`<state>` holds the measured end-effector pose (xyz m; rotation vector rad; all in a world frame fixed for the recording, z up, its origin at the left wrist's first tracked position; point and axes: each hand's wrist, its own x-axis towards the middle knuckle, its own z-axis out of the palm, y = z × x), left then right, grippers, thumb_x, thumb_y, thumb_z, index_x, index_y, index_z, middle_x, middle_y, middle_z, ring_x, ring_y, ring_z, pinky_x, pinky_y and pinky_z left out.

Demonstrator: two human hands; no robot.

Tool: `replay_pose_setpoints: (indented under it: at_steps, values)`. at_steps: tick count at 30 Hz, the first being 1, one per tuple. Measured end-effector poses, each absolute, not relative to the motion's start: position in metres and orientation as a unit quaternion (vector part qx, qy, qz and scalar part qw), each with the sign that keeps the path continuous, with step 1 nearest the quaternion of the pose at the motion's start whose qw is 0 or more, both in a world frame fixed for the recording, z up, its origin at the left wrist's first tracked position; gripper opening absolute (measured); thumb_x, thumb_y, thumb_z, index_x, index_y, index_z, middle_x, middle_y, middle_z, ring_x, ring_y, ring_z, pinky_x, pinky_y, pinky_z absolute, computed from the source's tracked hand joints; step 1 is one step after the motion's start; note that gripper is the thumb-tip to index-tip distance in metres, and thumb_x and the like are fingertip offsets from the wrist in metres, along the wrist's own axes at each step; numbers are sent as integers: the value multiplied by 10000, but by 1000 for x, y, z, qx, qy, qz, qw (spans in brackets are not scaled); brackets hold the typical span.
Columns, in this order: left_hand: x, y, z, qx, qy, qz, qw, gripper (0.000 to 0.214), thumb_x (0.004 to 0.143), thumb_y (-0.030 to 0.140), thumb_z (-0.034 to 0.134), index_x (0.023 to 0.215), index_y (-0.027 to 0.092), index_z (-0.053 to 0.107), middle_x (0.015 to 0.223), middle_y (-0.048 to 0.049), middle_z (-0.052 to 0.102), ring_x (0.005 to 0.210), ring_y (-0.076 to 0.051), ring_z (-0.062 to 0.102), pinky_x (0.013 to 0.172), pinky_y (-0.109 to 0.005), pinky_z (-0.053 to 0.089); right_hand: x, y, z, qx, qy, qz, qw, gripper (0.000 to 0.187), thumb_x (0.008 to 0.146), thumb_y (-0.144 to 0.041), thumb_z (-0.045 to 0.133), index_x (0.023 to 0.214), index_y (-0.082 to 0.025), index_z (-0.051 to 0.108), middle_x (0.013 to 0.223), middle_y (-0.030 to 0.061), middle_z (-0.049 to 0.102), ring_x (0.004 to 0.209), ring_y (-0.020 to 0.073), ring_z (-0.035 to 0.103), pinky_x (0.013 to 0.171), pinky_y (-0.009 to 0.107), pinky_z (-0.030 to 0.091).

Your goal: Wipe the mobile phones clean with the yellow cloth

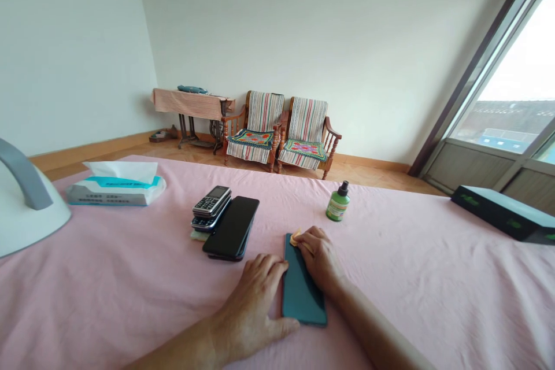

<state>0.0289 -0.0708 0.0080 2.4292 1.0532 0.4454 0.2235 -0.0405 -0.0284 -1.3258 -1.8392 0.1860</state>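
A teal smartphone point(303, 289) lies flat on the pink-covered table in front of me. My left hand point(254, 300) steadies it, fingertips at its left edge and thumb by its lower left corner. My right hand point(319, 260) is closed on a small yellowish cloth point(295, 237), pressed to the phone's top end; most of the cloth is hidden under the fingers. Left of the hands, a black smartphone point(234, 225) lies on top of another. Beside it, a keypad phone point(211, 200) tops a small stack of phones. A green bottle point(337, 203) with a black cap stands beyond my right hand.
At the left sit a tissue pack point(117, 185) and a white appliance with a grey handle point(30, 202). A black box point(505, 213) lies at the right edge. Past the pink tablecloth point(411, 277) are two wooden chairs point(255, 127) and a cloth-draped side table point(188, 104).
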Motion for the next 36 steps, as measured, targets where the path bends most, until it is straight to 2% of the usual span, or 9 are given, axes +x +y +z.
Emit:
replay_pose_setpoints:
  at_steps: [6, 12, 15, 20, 27, 30, 36]
  values:
    - [28, -69, 5, 883, 376, 162, 230, 729, 622, 440, 767, 1254, 211, 485, 1262, -95, 495, 1167, -316, 408, 1027, -470, 298, 219, -48, -30, -518, -744, 83, 414, 230, 752, -13, 526, 777, -205, 650, 804, 28, 599, 802, 173, 558, 738, 289, 457]
    - [29, -70, 9, 882, 377, 159, 233, 733, 621, 410, 773, 1260, 195, 485, 1260, -88, 494, 1172, -303, 408, 1036, -444, 296, 220, -39, -28, -524, -744, 72, 409, 258, 883, -103, 445, 892, -209, 680, 828, 54, 581, 810, 184, 538, 743, 312, 451]
    - [29, -71, 11, 881, 379, 159, 237, 716, 621, 414, 767, 1245, 200, 489, 1244, -86, 502, 1158, -308, 419, 1024, -453, 306, 219, -43, -25, -519, -752, 71, 400, 272, 879, -93, 441, 867, -218, 682, 843, 55, 581, 823, 186, 530, 739, 306, 446]
    - [30, -73, 12, 876, 386, 161, 239, 699, 605, 367, 783, 1213, 195, 484, 1230, -92, 507, 1132, -303, 432, 1011, -455, 316, 216, -52, -26, -511, -758, 90, 394, 274, 783, -8, 479, 811, -213, 659, 814, 38, 574, 812, 178, 537, 729, 288, 448]
    - [31, -73, 11, 870, 393, 173, 242, 694, 585, 325, 800, 1186, 188, 481, 1189, -88, 510, 1112, -296, 438, 1000, -442, 326, 219, -40, -28, -513, -748, 82, 412, 265, 882, -100, 442, 896, -212, 682, 832, 55, 579, 815, 186, 534, 738, 310, 445]
    - [32, -74, 8, 855, 410, 192, 255, 675, 554, 307, 814, 1134, 195, 488, 1160, -81, 507, 1087, -293, 443, 977, -435, 346, 216, -54, -23, -504, -757, 104, 403, 267, 847, -62, 454, 864, -213, 674, 839, 49, 581, 823, 182, 540, 733, 298, 450]
    - [32, -74, 10, 849, 408, 197, 272, 738, 568, 305, 805, 1202, 220, 438, 1171, -71, 499, 1075, -279, 447, 962, -413, 353, 203, -91, -16, -479, -776, 167, 375, 284, 724, 14, 449, 755, -199, 634, 803, 34, 553, 761, 153, 564, 663, 244, 451]
